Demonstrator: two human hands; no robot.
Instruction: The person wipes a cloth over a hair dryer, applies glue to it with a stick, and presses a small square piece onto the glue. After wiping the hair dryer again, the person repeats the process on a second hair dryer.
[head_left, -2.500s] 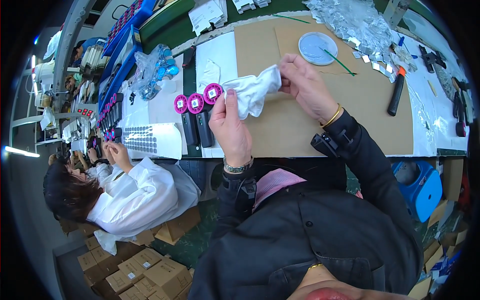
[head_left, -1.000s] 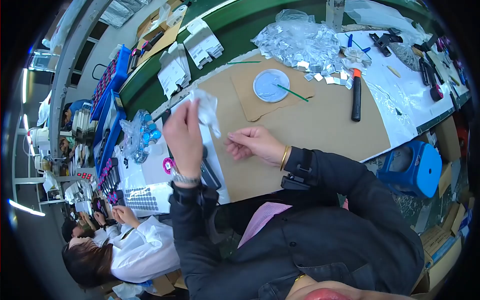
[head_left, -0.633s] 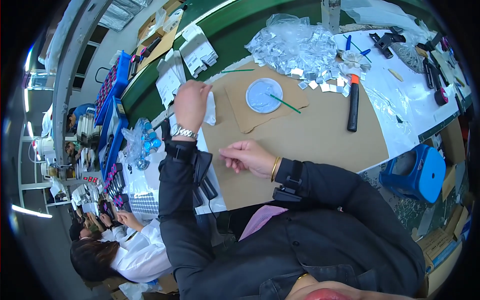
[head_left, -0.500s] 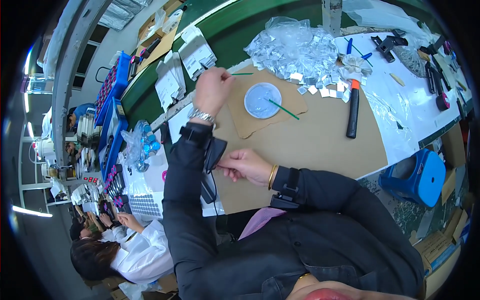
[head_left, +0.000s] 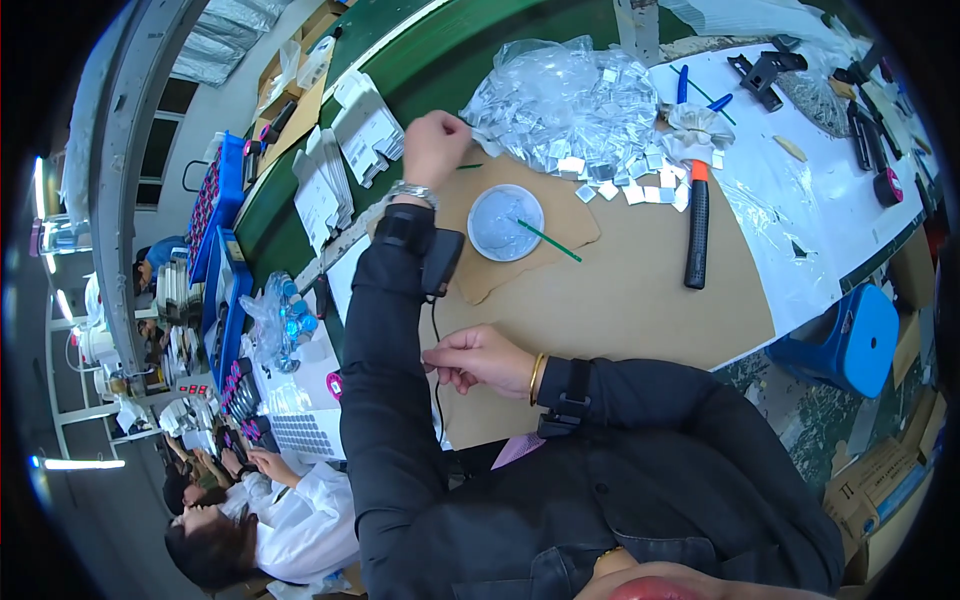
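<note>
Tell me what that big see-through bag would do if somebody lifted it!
The clear bag would probably flop, since it looks thin and crumpled. It may sag, holding so many small pieces. Some might spill: loose silvery squares lie along its edge.

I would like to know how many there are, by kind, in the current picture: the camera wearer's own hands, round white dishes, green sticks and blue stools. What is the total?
Left hand and right hand: 2
Round white dish: 1
Green sticks: 3
Blue stool: 1
Total: 7
</note>
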